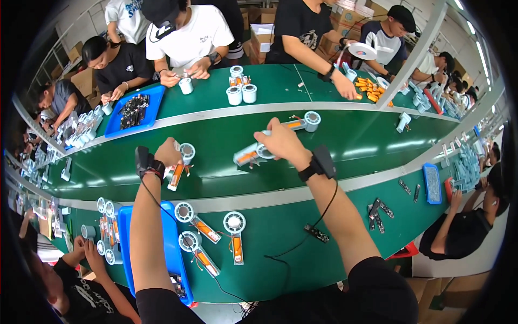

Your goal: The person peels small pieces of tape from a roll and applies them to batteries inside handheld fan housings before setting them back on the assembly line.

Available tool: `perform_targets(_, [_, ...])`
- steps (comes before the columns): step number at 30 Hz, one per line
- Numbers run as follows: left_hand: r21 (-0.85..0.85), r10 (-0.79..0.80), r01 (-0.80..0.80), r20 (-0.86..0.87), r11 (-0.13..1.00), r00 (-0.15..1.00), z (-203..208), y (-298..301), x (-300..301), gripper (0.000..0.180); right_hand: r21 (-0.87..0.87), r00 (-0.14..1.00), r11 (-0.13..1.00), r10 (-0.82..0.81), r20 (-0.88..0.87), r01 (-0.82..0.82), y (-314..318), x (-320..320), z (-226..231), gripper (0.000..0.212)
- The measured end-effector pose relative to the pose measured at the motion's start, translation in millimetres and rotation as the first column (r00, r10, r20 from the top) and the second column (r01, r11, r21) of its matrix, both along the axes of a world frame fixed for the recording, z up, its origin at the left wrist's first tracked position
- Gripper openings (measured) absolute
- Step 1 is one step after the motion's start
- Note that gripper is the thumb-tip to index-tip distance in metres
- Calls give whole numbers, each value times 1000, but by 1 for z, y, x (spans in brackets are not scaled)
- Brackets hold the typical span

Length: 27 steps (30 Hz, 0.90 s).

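The right hand (280, 140) curls narrowly over a light-blue fan housing (248, 155), which reaches out toward its 8 o'clock and appears held by the round end. A second housing (312, 121) lies with its round head at the hand's 2 o'clock; whether the fingers also grip that one, I cannot tell. The left hand (170, 153) is half curled against another housing (186, 151), head at its 3 o'clock, handle toward 6; its fingertips are hidden, so its grip is unclear.

These housings should prove light and stiff, smooth enough to slip, with fragile wiring and an orange cell exposed. The shell's sides or the round rim look the safest hold, clear of the wires.

Outward, three more open housings (234, 222) rest on the near bench (286, 275) at the left hand's 5 o'clock, making six. At its 6 is one blue tray (172, 254). From the right hand, one circuit board (317, 233) lies at 5 o'clock; toward 4, about four clustered boards (380, 213), then two separate boards (404, 187).
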<state>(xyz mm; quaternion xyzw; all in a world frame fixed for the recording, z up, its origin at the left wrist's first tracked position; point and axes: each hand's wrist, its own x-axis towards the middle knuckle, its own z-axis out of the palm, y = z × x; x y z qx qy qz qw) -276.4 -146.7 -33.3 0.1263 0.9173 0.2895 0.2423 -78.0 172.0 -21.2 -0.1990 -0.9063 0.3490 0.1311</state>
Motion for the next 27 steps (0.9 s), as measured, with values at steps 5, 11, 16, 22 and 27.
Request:
perform_targets(5, [-287, -220, 78, -505, 955, 835, -51, -39, -28, 60, -212, 928, 961, -94, 360, 179, 35, 12, 11, 53])
perform_targets(11, [-279, 7, -219, -602, 935, 798, -1, -66, 4, 73, -153, 920, 962, -158, 360, 225, 39, 12, -10, 52])
perform_targets(16, [527, -97, 179, -180, 831, 979, 99, 1, 125, 102, 156, 934, 984, -21, -356, 82, -2, 61, 7, 24])
perform_targets(22, [596, -206, 221, -95, 772, 974, 121, 28, 248, 104, 149, 542, 837, 466, -699, -527, -110, 133, 79, 32])
perform_targets(27, [432, -186, 283, -254, 856, 949, 110, 24, 263, 107, 152, 535, 822, 485, -691, -549, -111, 148, 72, 32])
